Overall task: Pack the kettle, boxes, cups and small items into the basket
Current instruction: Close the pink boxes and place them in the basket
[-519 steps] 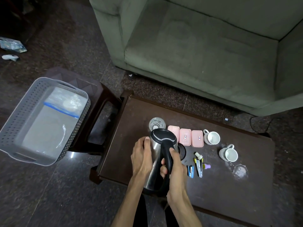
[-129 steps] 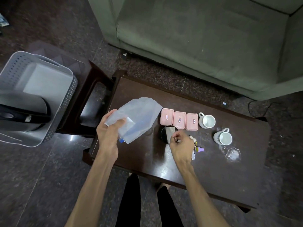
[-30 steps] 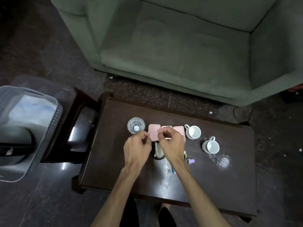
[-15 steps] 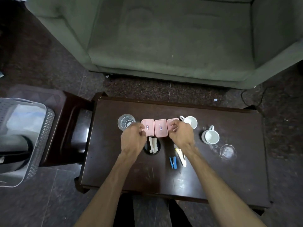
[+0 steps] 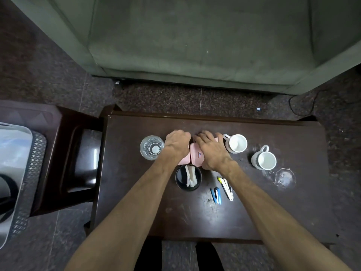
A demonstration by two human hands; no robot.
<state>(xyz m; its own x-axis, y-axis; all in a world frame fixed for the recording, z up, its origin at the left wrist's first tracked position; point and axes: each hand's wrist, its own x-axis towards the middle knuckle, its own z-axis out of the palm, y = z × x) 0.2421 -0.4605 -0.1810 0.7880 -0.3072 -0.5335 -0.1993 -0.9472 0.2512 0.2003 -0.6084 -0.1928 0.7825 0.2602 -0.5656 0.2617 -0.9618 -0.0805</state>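
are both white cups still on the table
Yes, one white cup stands just right of the right hand, and the other white cup stands farther right on the table.

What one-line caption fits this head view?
Both hands, left hand and right hand, press together the pink boxes on the dark table, between a glass and two white cups.

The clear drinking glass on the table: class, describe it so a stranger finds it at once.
On the dark wooden table, look left of the pink plastic boxes under the hands. The clear drinking glass stands there; unlike the white handled cups, it is see-through and handleless.
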